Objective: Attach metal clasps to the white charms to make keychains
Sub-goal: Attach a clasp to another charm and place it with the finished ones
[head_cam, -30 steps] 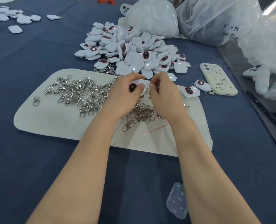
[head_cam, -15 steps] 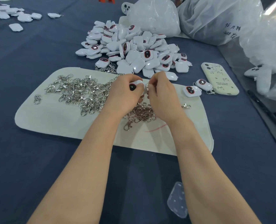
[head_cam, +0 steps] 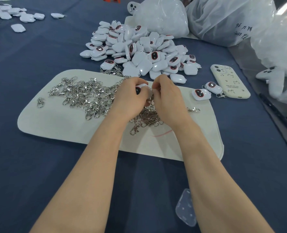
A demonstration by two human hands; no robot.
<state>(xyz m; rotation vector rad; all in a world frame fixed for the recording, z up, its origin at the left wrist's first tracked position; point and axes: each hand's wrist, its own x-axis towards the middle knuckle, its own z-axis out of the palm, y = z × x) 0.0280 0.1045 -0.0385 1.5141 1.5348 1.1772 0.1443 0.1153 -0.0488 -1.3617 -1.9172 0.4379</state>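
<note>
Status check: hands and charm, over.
Left hand grips charm. Right hand pinches clasp at charm's edge. Loose clasps under hands, nothing blocking.

The mat [head_cam: 55, 121] is pale, matt, felt-like cloth. On it lie bright, polished metal clasps [head_cam: 85, 96]. Beyond the mat, the heaped charms [head_cam: 139, 59] are glossy white plastic with dark shiny faces. Under the mat, the tabletop [head_cam: 38, 56] wears matt navy cloth. Past the mat's far right corner, bags [head_cam: 223, 19] are crinkled translucent plastic film.
</note>
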